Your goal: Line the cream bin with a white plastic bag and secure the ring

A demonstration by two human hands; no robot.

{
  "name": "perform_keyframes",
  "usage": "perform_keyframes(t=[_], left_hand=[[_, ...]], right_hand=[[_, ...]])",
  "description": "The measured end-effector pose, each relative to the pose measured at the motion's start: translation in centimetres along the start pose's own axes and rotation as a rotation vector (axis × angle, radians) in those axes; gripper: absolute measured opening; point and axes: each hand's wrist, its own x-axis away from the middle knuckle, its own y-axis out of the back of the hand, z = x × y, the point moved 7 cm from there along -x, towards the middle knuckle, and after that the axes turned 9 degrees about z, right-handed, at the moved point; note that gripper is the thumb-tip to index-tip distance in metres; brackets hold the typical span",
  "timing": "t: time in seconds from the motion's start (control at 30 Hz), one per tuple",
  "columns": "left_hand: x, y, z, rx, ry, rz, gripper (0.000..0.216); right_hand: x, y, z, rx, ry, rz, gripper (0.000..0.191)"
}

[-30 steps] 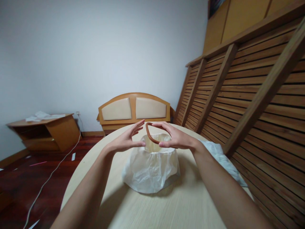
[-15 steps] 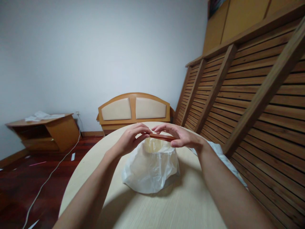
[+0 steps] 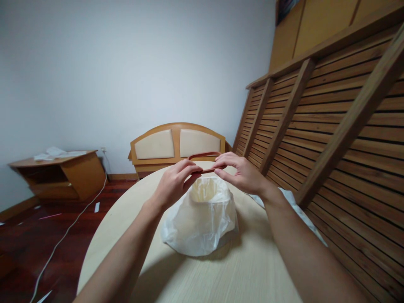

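Observation:
A thin reddish-brown ring (image 3: 208, 171), like a bin's rim, is held in the air by both hands. My left hand (image 3: 173, 181) pinches its left side between thumb and fingers. On the right side, my right hand (image 3: 241, 171) grips it, thumb below and fingers above. The ring's far edge shows behind the fingers; its ends are partly hidden by my hands. Below it, a bin lined with a white plastic bag (image 3: 202, 227) stands upright on the round table (image 3: 116, 227). The bag is folded over the bin's mouth and hangs down outside, apart from the ring.
White cloth or plastic (image 3: 298, 206) lies at the table's right edge. A slatted wooden frame (image 3: 315, 126) leans close on the right. Behind is a padded headboard (image 3: 154, 145). At left are a low cabinet (image 3: 78, 172) and a white cable (image 3: 67, 231) on the floor.
Both hands have lifted a little and tilted the ring, so its far edge now shows. My right hand's fingers have closed further around the ring. The bagged bin has stayed put.

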Motion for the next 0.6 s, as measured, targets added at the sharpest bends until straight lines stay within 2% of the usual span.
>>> perform_keyframes(t=[0.13,0.4,0.53,0.6], left_hand=[[0.0,-0.2,0.1,0.039,-0.017,-0.014,0.017],[0.1,0.1,0.7,0.197,-0.048,0.007,0.016],[0.3,-0.3,1.0,0.272,-0.02,0.056,0.017],[0.3,-0.5,1.2,0.294,0.001,0.077,0.016]], right_hand=[[0.2,-0.1,-0.6,-0.029,0.011,0.033,0.02],[1.7,0.4,-4.5,-0.478,-0.104,0.044,0.022],[2.3,0.6,-6.2,-0.715,-0.098,0.0,0.019],[2.4,0.5,-6.7,-0.757,-0.11,-0.002,0.018]])
